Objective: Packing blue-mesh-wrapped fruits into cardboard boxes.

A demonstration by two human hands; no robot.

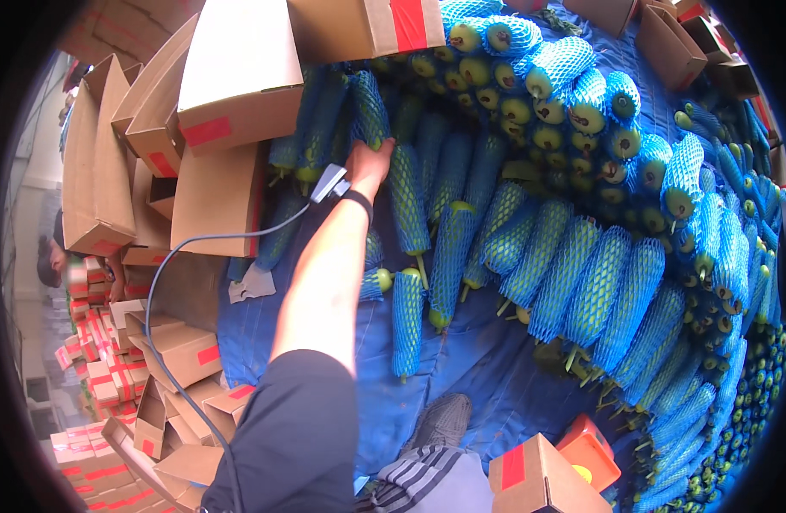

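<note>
My left hand (370, 163) reaches far forward, its fingers closed around the near end of a long green gourd (370, 106) in a blue foam net sleeve. A grey device (329, 184) with a cable sits on the back of that wrist, beside a black band (359, 204). Just right of the hand lies another netted gourd (408, 199), its stem pointing towards me. A shorter netted gourd (406, 324) rests nearer, on the blue quilted sheet (380, 410). My right hand is out of view.
Netted gourds are piled high in a curved wall (546, 115) ahead and to the right. Open cardboard cartons (239, 122) with red tape stand at the left. Near my leg are a carton (540, 481) and an orange plastic object (588, 452). Another person (53, 256) bends at far left.
</note>
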